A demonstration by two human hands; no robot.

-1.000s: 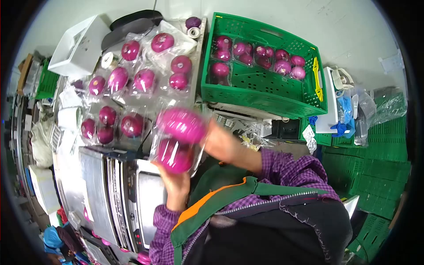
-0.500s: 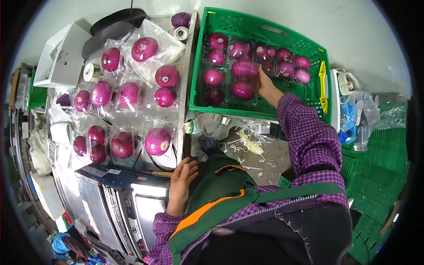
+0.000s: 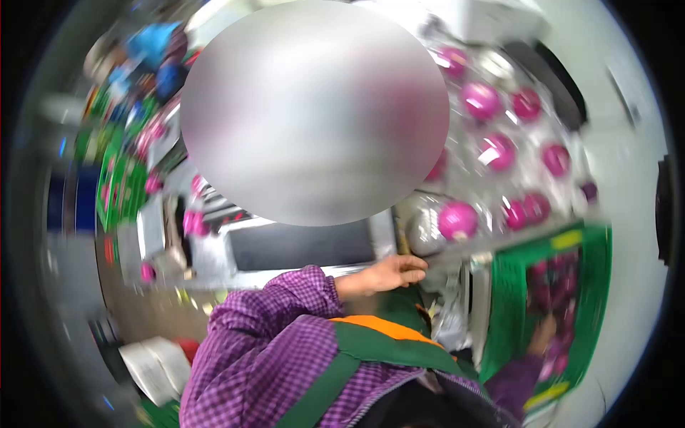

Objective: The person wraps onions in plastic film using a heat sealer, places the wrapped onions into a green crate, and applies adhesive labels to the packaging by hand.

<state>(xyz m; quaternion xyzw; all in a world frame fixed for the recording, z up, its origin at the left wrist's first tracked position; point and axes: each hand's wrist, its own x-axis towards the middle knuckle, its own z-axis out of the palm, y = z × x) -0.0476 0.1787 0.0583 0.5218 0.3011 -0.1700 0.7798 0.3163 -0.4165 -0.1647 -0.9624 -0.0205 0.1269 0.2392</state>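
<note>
My left hand (image 3: 394, 273) is at the edge of the steel worktop, fingers stretched out and holding nothing. Inside the green crate (image 3: 503, 307) at the right, my right hand (image 3: 544, 335) reaches in beside packed purple-red onions (image 3: 564, 321). Motion blur smears its fingers, so I cannot tell whether it holds a pack. Close to my left hand, a clear-wrapped onion (image 3: 458, 220) rests at the worktop's near edge. More wrapped onions (image 3: 497, 151) lie behind it in clear plastic.
A dark flat panel (image 3: 303, 245) in a metal frame lies left of my left hand. Further left are a green crate (image 3: 121, 182) and more onions. A grey blurred oval covers the upper middle. A white box (image 3: 496, 21) stands at the back.
The view has swung left, so the onion crate now appears at the lower right. My right hand remains in the crate. My left hand is now beside the worktop edge.
</note>
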